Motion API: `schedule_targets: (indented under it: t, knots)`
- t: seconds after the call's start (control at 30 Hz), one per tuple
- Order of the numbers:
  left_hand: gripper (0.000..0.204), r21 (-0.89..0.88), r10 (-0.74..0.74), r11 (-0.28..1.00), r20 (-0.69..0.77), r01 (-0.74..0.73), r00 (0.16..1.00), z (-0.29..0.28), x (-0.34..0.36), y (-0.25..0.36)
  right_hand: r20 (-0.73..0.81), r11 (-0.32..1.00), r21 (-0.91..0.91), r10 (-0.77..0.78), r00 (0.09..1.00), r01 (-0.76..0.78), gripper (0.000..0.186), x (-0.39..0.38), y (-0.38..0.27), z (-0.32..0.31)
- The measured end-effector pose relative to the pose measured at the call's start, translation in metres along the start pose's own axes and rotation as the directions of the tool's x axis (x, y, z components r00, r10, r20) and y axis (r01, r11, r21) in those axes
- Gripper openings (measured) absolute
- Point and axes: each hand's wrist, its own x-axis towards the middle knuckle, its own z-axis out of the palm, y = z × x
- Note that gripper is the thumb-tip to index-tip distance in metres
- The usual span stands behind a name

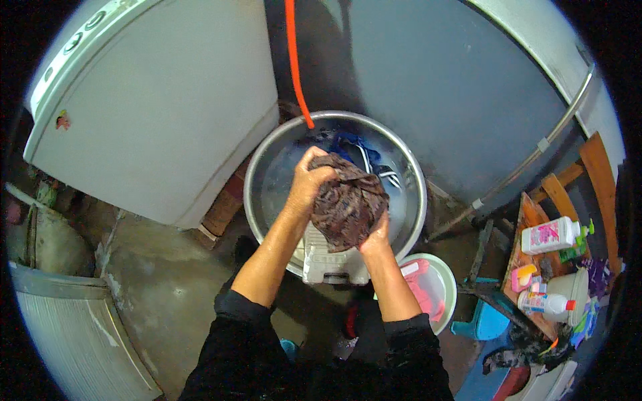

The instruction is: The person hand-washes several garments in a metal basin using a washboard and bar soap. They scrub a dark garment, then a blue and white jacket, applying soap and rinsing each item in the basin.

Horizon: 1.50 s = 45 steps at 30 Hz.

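While over the metal basin (267,167), both hands, left (309,182) and right (376,235), clenched on dark patterned cloth (349,204), atop white washboard (331,262).

Our hands sit over the near half of the steel basin (257,177), and the white washboard (331,264) leaning on its near rim blocks the way straight down. Toward the upper middle of the frame, the orange hose (294,63) hangs into the basin and blue clothes (354,146) fill its far side (little open water there). At upper left the white machine (160,107) crowds the basin's rim. At lower right a white tub (445,271) stands just beside the basin. We find free room over the concrete floor (167,281) at lower left.
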Motion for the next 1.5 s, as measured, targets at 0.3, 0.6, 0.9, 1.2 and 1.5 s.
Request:
schedule_targets:
  t: [0.3, 0.6, 0.9, 1.2, 1.5]
  knots:
    - [0.022, -0.085, -0.052, 0.994, 0.129, 0.063, 0.99, -0.003, 0.013, -0.023, 0.217, 0.997, -0.04, -0.049, 0.975, 0.059, 0.068, 0.0, -0.029, -0.002]
    - [0.017, 0.221, 0.151, 0.962, 0.053, -0.159, 0.987, -0.007, 0.016, -0.032, 0.183, 0.919, -0.371, 0.212, 0.96, -0.132, 0.048, -0.024, -0.008, -0.015]
    - [0.025, 0.642, 0.497, 0.655, 0.033, -0.399, 0.867, 0.001, 0.007, -0.048, 0.076, 0.905, -0.381, 0.235, 0.969, -0.189, 0.05, -0.027, 0.025, -0.007]
    - [0.083, 0.482, 0.207, 0.652, 0.63, -0.585, 0.749, -0.025, 0.017, 0.022, 0.191, 0.901, -0.354, 0.334, 0.923, -0.253, 0.059, -0.044, 0.003, 0.002]
    - [0.11, -0.182, -0.107, 0.957, 0.497, 0.224, 0.861, -0.028, -0.019, 0.024, 0.241, 0.9, -0.201, 0.428, 0.871, -0.387, 0.057, -0.067, 0.021, 0.01]
